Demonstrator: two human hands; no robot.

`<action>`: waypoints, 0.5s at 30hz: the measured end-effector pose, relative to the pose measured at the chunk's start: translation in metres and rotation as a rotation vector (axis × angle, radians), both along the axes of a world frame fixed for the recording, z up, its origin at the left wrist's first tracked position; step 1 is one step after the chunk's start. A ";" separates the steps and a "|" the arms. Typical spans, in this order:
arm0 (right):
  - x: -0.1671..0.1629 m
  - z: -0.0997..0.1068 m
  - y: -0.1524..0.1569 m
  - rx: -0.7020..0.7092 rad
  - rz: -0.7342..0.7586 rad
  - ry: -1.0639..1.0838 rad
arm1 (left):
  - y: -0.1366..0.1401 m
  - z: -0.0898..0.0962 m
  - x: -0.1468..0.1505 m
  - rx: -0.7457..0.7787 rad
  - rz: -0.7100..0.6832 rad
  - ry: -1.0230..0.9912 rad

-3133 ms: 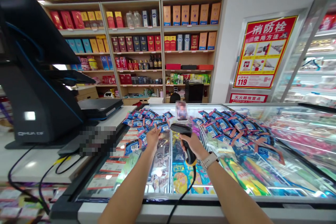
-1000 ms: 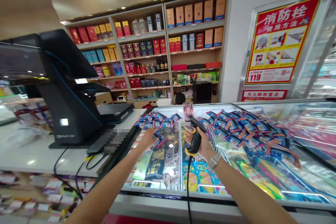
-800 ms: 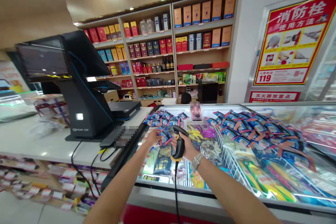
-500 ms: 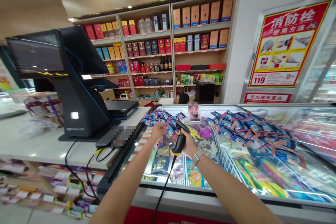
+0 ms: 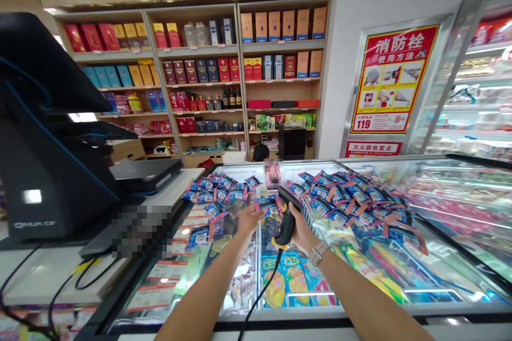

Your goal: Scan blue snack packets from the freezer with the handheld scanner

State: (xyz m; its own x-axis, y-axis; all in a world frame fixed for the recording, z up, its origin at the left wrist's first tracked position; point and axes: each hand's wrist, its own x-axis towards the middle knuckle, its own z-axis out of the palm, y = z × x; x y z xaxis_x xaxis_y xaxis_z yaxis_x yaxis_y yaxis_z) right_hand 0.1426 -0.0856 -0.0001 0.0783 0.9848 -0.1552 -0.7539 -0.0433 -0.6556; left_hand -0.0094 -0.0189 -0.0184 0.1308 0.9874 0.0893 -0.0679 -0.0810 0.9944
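Note:
My right hand (image 5: 302, 232) is wrapped round the grip of a black and yellow barcode scanner (image 5: 285, 228), whose head points forward and left. Its cable hangs down toward me. My left hand (image 5: 249, 219) pinches the near left edge of a small blue and pink snack packet (image 5: 268, 203), just left of the scanner head. Similar packets form a loose pile (image 5: 222, 186) beyond my left hand. One single packet (image 5: 199, 235) lies closer to me on the left. A bigger pile of packets (image 5: 352, 192) is spread to the right of the scanner.
The packets rest on a glass-topped chest freezer (image 5: 160, 245) with bagged goods inside. On the left counter stand a checkout terminal (image 5: 52, 154) and a flat scale (image 5: 148, 173). Shelves of boxes (image 5: 208, 72) line the back wall. Beyond the freezer, the top of a person's head (image 5: 261, 152) shows.
The view has swung to the right. My left hand has moved away from the left pile and now has a packet beside the scanner head. My right hand still grips the scanner.

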 end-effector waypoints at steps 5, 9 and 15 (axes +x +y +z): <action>0.007 0.010 0.003 0.034 -0.018 0.053 | 0.011 -0.006 -0.020 0.022 0.023 0.149; 0.011 0.023 -0.009 0.138 -0.019 -0.103 | 0.012 -0.005 -0.037 -0.005 0.142 0.135; 0.003 0.022 -0.028 0.127 0.078 -0.447 | 0.009 -0.003 -0.045 -0.053 0.188 0.104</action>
